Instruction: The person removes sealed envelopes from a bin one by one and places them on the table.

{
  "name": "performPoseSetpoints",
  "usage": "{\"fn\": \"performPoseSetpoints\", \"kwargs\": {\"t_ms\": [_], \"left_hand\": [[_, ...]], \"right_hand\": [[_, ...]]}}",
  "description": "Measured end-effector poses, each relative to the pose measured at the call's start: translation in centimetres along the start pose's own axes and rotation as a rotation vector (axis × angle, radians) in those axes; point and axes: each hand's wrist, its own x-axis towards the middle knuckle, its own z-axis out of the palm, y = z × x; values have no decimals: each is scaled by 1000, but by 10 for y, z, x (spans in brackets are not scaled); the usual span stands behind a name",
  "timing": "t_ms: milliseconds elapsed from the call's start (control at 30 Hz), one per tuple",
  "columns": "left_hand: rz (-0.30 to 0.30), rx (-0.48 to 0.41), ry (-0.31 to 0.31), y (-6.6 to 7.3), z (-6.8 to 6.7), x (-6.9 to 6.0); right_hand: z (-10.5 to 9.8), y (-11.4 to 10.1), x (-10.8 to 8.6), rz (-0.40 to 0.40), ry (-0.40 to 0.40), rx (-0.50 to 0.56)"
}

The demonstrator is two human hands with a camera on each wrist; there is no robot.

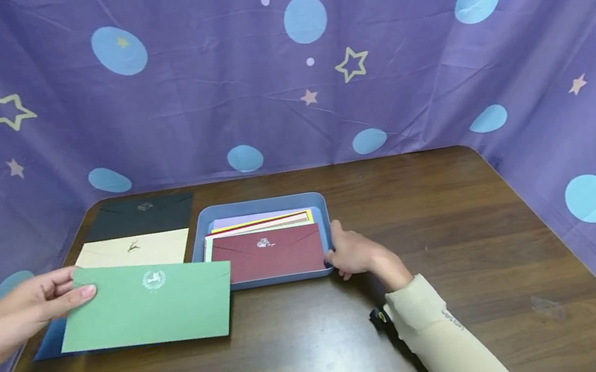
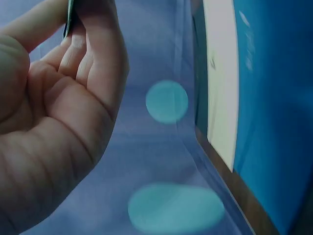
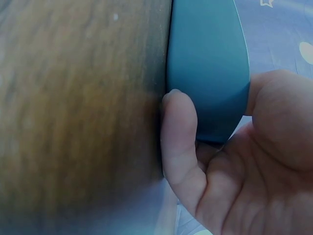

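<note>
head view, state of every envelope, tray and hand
Green envelope: held at its left end
Dark envelope: lying flat
Cream envelope: partly covered
Blue envelope: mostly hidden
Blue tray: loaded
Red envelope: inside, flap down
Other paper items: inside, overlapping
Left hand: pinching green envelope
Right hand: gripping tray's side

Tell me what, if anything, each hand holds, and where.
The left hand pinches the green envelope by its upper left corner; the right hand grips the blue tray at its near right corner.
</note>
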Motion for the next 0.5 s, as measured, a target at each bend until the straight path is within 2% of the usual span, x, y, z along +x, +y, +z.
{"fn": "performPoseSetpoints", "kwargs": {"t_ms": [67, 167, 300, 400, 500], "left_hand": [[-43, 47, -37, -9, -2, -6], [-91, 67, -77, -22, -3, -15], [-175, 101, -133, -37, -7, -20], [-227, 95, -186, -43, -7, -22], [-249, 31, -199, -50, -4, -26]], "right_hand": [[0, 0, 0, 1, -1, 7], [0, 1, 0, 2, -3, 12], [-1, 0, -1, 6, -2, 9], [-1, 0, -2, 9, 3, 11], [-1, -1, -2, 13, 5, 14]]}}
